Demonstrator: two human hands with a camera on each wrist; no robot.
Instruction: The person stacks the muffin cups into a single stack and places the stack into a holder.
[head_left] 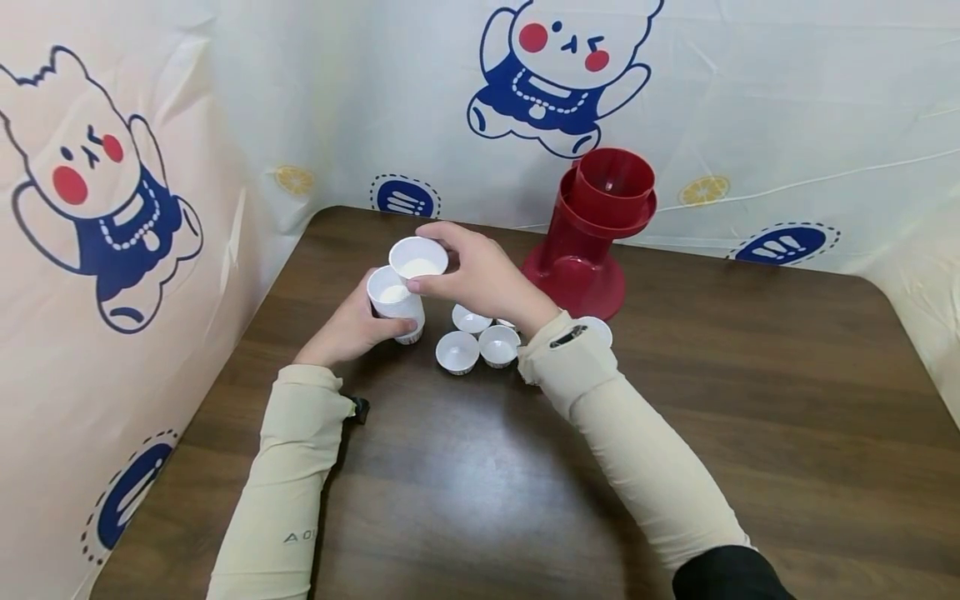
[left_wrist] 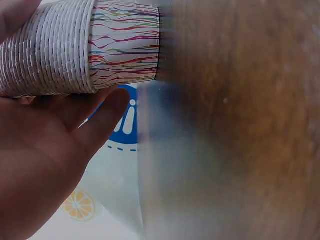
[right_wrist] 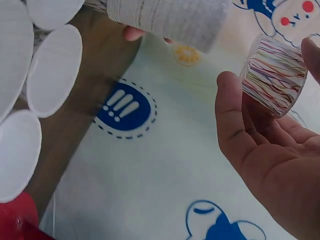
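My left hand [head_left: 347, 327] grips a tall nested stack of white paper cups [head_left: 399, 308] near the table's far left. In the left wrist view the stack [left_wrist: 50, 52] shows many ribbed rims, and its end cup [left_wrist: 125, 45] bears wavy coloured lines. Just above the stack, my right hand [head_left: 483, 271] holds a single paper cup [head_left: 417, 256] between thumb and fingers, mouth up. The right wrist view shows this striped cup [right_wrist: 275, 75] apart from the stack [right_wrist: 167, 22]. Beneath my right forearm stand several separate cups [head_left: 457, 353], mouths up, some partly hidden.
A red plastic stand with a cup-shaped top [head_left: 592, 225] rises at the back, right of the cups. One white cup [head_left: 597, 330] sits before its base, partly behind my right sleeve. A printed cloth [head_left: 712, 108] borders the brown wooden table [head_left: 750, 400].
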